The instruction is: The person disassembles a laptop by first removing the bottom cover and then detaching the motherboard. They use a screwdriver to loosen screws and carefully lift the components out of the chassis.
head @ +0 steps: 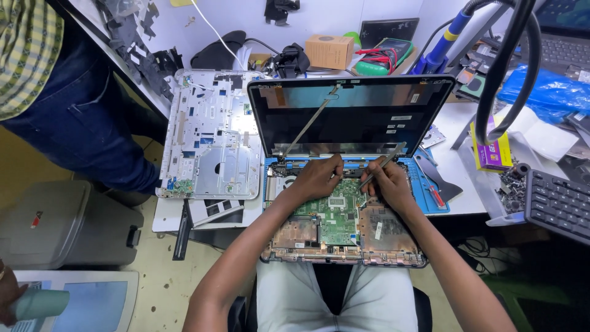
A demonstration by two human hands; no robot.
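Motherboard (335, 212): left hand (316, 178) curled, grip unclear; right hand (387, 184) pinching tweezers (382, 165), seemingly.

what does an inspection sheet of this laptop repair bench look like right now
surface: white bench with a blue work mat under the laptop
job's things: opened laptop base showing its green motherboard; bare screen lid upright; removed palmrest cover lying at left
clutter: cardboard box, multimeter, blue plastic bag, black keyboard
grippers: left hand rests on the board near the hinge; right hand in a pinch grip on a slim tool
cables: white cable at the back; thick black hose looping at right
surroundings: another person's leg in jeans at left; grey case on the floor
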